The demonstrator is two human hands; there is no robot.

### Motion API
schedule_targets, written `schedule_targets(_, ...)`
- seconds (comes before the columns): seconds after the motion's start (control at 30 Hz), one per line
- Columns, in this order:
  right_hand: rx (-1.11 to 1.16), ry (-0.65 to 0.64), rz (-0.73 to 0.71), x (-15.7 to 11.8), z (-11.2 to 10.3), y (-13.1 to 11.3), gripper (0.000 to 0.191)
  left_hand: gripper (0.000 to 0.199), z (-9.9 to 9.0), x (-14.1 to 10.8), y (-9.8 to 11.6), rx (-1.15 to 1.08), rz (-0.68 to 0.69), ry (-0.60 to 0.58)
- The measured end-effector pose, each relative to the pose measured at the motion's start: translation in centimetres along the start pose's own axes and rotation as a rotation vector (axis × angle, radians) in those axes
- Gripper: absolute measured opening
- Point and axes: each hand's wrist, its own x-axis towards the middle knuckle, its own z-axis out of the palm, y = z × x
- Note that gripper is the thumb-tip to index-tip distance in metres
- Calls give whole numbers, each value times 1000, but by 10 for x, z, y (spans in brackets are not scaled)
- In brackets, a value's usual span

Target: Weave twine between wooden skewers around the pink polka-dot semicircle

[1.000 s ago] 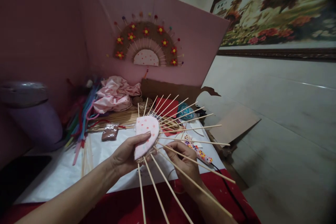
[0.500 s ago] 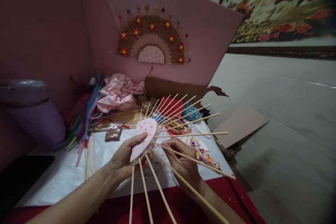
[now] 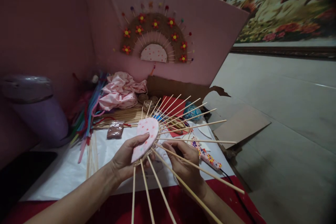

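Note:
A half-round piece covered in pink dotted cloth [image 3: 147, 131] is tilted in my left hand [image 3: 126, 155], with the thumb on its face and the fingers behind it. Several thin wooden sticks [image 3: 195, 140] fan out from its curved edge, and brownish twine [image 3: 157, 142] appears to run along their bases. My right hand [image 3: 185, 162] is close to that edge among the sticks, thumb and fingers pinched together. One stick passes in front of its fingers. What they pinch is too small to make out; a pale strand seems to hang below the hand.
A flower-patterned glue gun [image 3: 206, 154] with a black cord lies right of my right hand. Behind are blue yarn [image 3: 192, 111], red sheets [image 3: 174, 105], crumpled pink cloth [image 3: 119, 91] and a small packet [image 3: 115, 129]. A finished half-round decoration [image 3: 154, 24] hangs on the pink board.
The view has shifted slightly. The stick fan has turned a little, its right-hand sticks now pointing lower. My right hand stays pinched near the edge; my left hand keeps its hold.

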Motion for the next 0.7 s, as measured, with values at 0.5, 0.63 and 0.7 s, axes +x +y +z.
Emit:
schedule_targets(0.5, 71, -1, 63, -12, -4, 5, 14, 18, 1, -5, -7, 259, 83, -88)
schedule_targets(0.63, 96, 50, 77, -14, 0, 7, 16, 16, -2, -4, -5, 295, 128, -80)
schedule_targets(0.7, 99, 54, 81, -15, 1, 9, 17, 15, -3, -4, -3, 306, 151, -58)
